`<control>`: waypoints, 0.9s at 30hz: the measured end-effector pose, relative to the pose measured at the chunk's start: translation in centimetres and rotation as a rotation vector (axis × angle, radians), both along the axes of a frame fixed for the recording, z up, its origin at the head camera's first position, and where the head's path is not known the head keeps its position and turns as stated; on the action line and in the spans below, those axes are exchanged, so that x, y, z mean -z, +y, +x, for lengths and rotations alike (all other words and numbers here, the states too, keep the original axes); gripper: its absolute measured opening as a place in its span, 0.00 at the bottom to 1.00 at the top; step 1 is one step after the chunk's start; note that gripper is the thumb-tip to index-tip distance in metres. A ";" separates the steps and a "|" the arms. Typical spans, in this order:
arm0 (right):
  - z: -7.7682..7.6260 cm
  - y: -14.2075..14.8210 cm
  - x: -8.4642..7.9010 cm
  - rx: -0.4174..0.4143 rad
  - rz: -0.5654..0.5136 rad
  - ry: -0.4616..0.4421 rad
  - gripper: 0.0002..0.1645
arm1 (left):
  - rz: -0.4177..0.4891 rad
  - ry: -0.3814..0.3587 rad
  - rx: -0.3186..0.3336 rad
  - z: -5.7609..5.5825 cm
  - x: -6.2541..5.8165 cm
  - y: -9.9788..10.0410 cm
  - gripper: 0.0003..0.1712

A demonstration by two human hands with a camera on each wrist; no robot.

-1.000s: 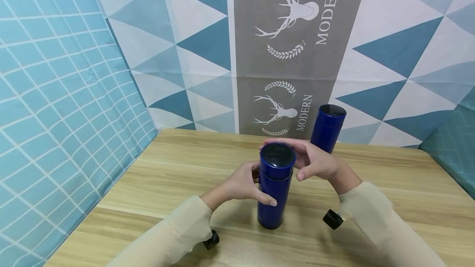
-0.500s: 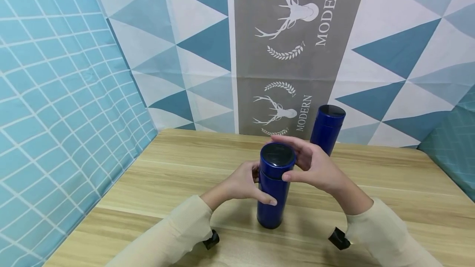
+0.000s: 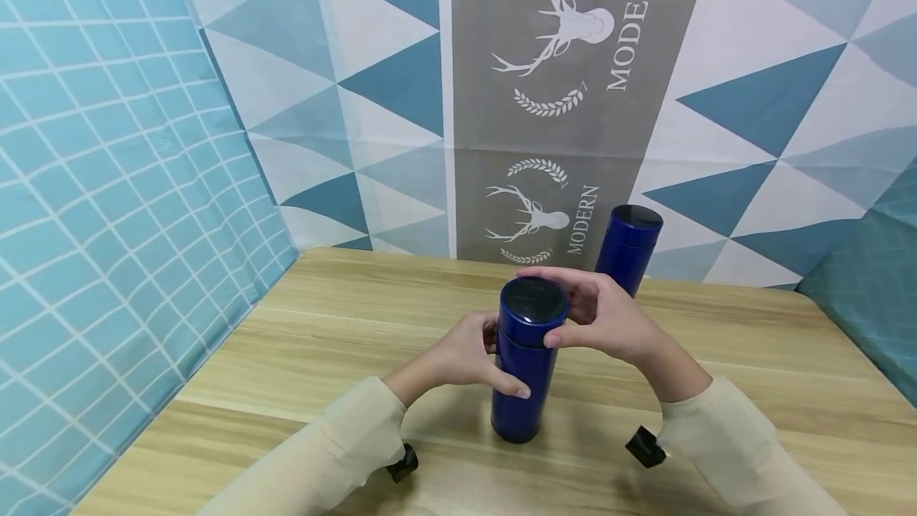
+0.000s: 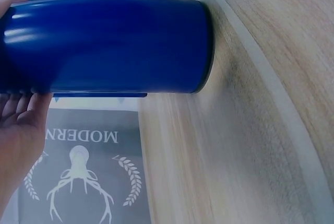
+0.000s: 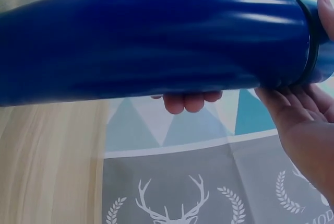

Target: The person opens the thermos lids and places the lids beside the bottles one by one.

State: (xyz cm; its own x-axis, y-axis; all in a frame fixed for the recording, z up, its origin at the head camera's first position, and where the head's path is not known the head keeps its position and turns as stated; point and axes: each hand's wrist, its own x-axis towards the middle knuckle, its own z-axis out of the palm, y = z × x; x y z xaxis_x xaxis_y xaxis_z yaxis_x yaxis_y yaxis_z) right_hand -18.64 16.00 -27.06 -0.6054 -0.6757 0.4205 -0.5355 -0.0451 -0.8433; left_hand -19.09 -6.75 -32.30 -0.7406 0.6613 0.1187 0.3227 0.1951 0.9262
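Note:
A shiny blue thermos flask (image 3: 533, 365) with a black-topped lid (image 3: 533, 301) stands almost upright at the middle of the wooden table. My left hand (image 3: 469, 357) grips its body from the left, thumb across the front. My right hand (image 3: 609, 321) holds the lid from the right, its thumb at the seam below the lid and its fingers behind. In the left wrist view the flask's lower body (image 4: 115, 46) and dark base edge show. From the right wrist, the seam ring (image 5: 310, 41) is visible, and the left fingers (image 5: 193, 103) wrap round the body.
A second blue flask (image 3: 626, 249) of the same look stands behind my right hand, near the table's back edge. Patterned cloth (image 3: 387, 102) hangs at the back, and blue checked cloth (image 3: 107, 181) on the left. The wooden tabletop (image 3: 344, 301) surrounds the flask.
My right thumb has come in from beside the flask onto the front of it at the lid seam. The left hand keeps its hold, and the flask looks unmoved on the table.

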 end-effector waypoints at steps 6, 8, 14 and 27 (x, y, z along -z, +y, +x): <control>-0.7 0.2 0.1 -0.077 -0.010 -0.017 0.39 | 0.001 -0.006 0.004 -0.1 0.1 0.0 0.37; -1.0 0.2 0.2 -0.108 -0.016 -0.026 0.39 | 0.000 -0.011 0.000 -0.1 0.2 0.0 0.37; -2.0 0.4 0.3 -0.208 -0.028 -0.048 0.39 | 0.006 -0.012 -0.007 -0.2 0.2 0.1 0.37; -3.3 0.5 -0.2 -0.379 -0.010 -0.130 0.39 | 0.008 -0.006 -0.010 -0.1 0.2 0.1 0.36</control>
State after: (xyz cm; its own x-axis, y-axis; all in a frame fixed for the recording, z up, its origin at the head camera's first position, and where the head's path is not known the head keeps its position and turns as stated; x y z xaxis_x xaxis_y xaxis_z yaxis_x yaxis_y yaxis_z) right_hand -21.93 16.51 -26.87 -0.3626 -0.8576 0.3647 -0.3686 -0.2274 -0.9014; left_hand -19.21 -6.63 -32.45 -0.7477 0.6533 0.1190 0.3150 0.1911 0.9297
